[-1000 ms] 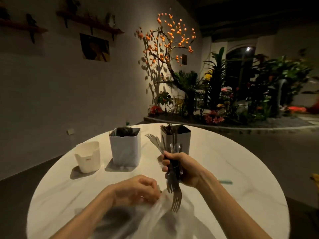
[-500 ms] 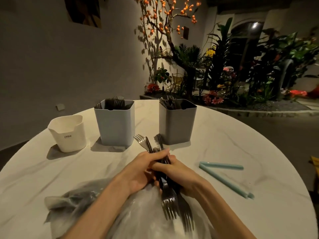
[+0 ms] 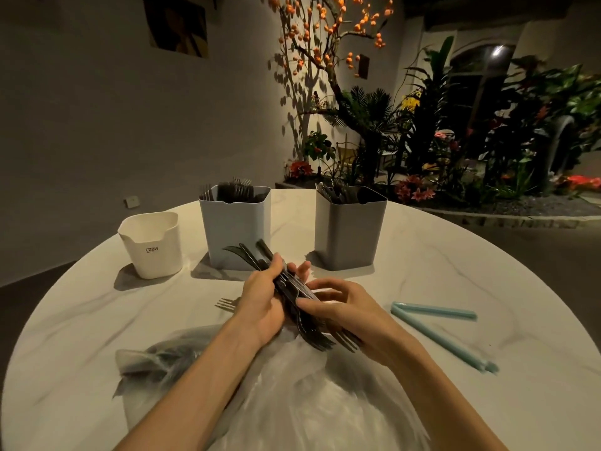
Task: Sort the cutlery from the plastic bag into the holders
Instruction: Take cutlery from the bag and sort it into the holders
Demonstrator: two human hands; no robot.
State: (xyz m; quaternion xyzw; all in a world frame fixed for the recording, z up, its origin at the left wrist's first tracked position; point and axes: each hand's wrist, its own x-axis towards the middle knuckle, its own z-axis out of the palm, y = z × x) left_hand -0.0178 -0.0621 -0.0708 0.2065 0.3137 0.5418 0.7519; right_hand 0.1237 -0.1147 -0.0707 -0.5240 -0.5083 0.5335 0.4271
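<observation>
Both hands hold one bundle of forks [image 3: 292,294] above the table, just in front of the holders. My left hand [image 3: 260,304] grips the bundle from the left with its thumb over the top. My right hand [image 3: 338,307] pinches the bundle from the right, fingers curled. Fork tines stick out below the hands and handles point toward the light blue holder [image 3: 235,236], which has forks in it. A grey holder [image 3: 349,236] to its right also holds cutlery. The white holder [image 3: 151,244] stands at the left. The crumpled plastic bag [image 3: 286,395] lies under my forearms.
A lone fork [image 3: 226,304] lies on the round marble table [image 3: 455,271] left of my left hand. A pale blue bag clip [image 3: 435,327], opened in a V, lies at the right. Plants and a wall are beyond the table.
The view has dropped toward the table. The fork bundle has gone from upright in my right hand alone to lying slanted between both hands. A fork now lies on the table.
</observation>
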